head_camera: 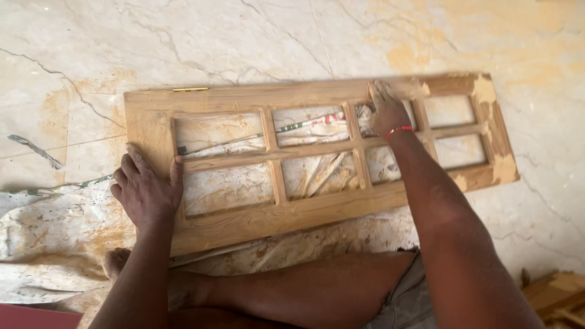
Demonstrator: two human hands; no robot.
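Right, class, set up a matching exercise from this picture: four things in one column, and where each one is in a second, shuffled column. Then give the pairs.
Things
1. left hand
2. right hand
3. red thread band
4. crumpled sheet

Places
A. around the right wrist
B. flat on the wooden frame's left end
C. on the marble floor, under the frame
D. on the frame's top rail, right of the middle

Pairs: 1-B, 2-D, 3-A, 4-C

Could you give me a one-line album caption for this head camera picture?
Left hand pressed flat on a pale wooden window frame with eight openings, right hand on its upper rail, over a marble floor.
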